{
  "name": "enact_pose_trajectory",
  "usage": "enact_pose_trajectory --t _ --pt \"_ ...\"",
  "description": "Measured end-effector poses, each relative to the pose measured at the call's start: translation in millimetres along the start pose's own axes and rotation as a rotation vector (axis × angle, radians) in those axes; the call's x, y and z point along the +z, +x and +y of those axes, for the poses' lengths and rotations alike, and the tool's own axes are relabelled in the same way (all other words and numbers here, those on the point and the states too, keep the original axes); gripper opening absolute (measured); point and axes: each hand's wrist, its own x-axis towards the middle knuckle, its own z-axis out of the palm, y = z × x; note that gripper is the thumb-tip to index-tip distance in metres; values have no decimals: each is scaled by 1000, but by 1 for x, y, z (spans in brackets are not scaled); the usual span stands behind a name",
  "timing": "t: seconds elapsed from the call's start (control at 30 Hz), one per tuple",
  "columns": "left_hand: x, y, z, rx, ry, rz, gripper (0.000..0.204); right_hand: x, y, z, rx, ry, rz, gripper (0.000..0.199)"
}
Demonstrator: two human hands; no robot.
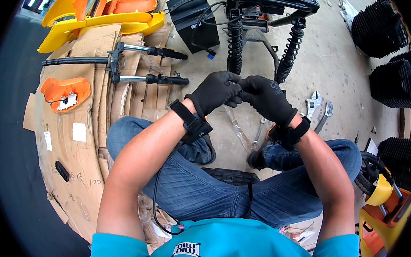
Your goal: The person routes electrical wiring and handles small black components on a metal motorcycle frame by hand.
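In the middle of the head view, my left hand [213, 93] and my right hand [269, 100], both in black gloves, meet at the fingertips. Their fingers are curled and pinched together. Whatever sits between them, if anything, is hidden or too small to make out. Just beyond the hands stands a black vehicle frame [272, 1], with a coil-spring shock absorber [235, 45] on its left and another shock absorber [291, 51] on its right. Below the gloves, a small wrench [260, 132] lies on the floor between my feet.
Right of my hands lie an adjustable wrench [313, 104] and another wrench [328, 111]. A front fork [135, 78], an orange panel [83, 86] and yellow bodywork [60, 36] rest on cardboard [67, 155] at left. A black box [193, 24] stands beyond; black ribbed stacks [380, 28] line the right.
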Motion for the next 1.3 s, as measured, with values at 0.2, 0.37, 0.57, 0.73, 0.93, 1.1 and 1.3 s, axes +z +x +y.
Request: enact_pose_trajectory --t 0.2,0.37,0.57,0.73,0.93,1.1,1.3 --pt "-1 2 3 -15 -86 31 31 -7 1 6 111 109 -10 17" --pt "0 1 4 55 -81 35 29 -11 0 7 200 364 -39 22" --pt "-1 -1 1 75 -84 25 26 -10 0 5 199 436 -90 26" --pt "-4 1 1 66 -67 34 26 -6 2 8 251 594 -78 26" --pt "-14 20 -14 141 132 142 27 -7 15 48 272 507 -22 24" --pt "-54 71 -68 236 524 473 36 -8 23 112 383 561 184 27" --pt "-33 95 -121 52 760 471 71 33 24 167 432 537 271 28"
